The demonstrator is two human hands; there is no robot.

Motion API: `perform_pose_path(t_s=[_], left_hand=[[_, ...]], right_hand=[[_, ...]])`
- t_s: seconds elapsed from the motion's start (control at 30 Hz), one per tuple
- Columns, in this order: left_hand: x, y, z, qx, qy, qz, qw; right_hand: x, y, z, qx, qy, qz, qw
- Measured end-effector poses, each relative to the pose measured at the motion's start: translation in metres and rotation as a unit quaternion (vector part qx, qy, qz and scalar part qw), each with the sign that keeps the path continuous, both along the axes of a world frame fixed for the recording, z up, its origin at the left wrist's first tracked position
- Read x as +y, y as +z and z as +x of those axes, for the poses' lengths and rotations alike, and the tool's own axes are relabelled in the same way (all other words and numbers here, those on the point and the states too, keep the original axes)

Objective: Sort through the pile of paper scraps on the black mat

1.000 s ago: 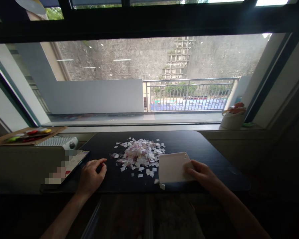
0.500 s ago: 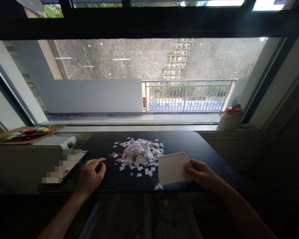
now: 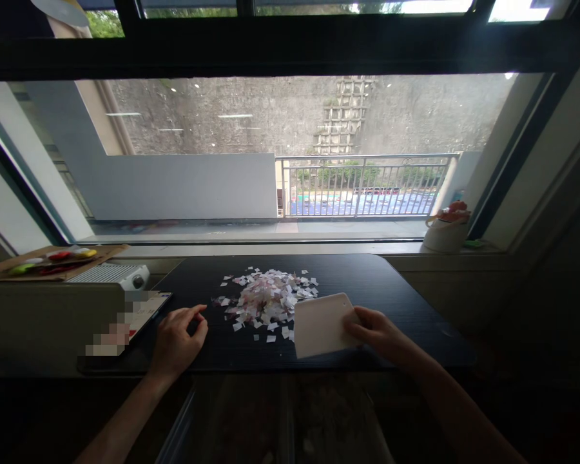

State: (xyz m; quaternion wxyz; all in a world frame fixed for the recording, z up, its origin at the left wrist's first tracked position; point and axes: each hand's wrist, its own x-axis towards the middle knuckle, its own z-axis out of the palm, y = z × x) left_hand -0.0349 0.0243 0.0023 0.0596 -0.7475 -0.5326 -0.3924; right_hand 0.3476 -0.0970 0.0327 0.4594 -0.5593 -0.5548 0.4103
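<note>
In a dim room, a black tabletop (image 3: 377,277) with rounded corners stands below a wide window, the space under its near edge too dark to make out clearly. Closest in, the left hand (image 3: 178,338) rests at the table's near side, loosely curled, with thumb and forefinger rounded toward each other around a small gap and nothing visible in its grasp. Across from it, the right hand (image 3: 374,328) pinches the right edge of a pale flat card (image 3: 321,325), thumb on the near face; the card stands tilted, and a small hole shows near its upper corner by the fingers. Just beyond the card and between the two hands lies a loose heap of small paper scraps (image 3: 268,296), mostly white with some pinkish ones, stray squares scattered around its rim. Left of the left hand, a partly blurred printed panel (image 3: 147,309) slants along the table's side; past it are a white ribbed box (image 3: 120,276) with a knob and brown cardboard (image 3: 0,267) bearing colourful objects. Farther off, beyond the right hand, a white pot (image 3: 444,236) sits on the windowsill (image 3: 290,249). Outside, a metal railing (image 3: 367,187) fronts a rough grey wall (image 3: 198,122).
</note>
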Motion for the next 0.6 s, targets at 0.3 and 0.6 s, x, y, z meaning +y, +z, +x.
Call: perform_pose_path(t_s=[0.3, 0.6], left_hand=[[-0.001, -0.001, 0.002, -0.008, 0.004, -0.007, 1.000], [-0.001, -0.002, 0.002, -0.006, 0.001, -0.012, 1.000]], right_hand=[[0.006, -0.001, -0.003, -0.010, -0.078, 0.051, 0.996], [-0.003, 0.001, 0.005, -0.069, -0.044, 0.021, 0.996]])
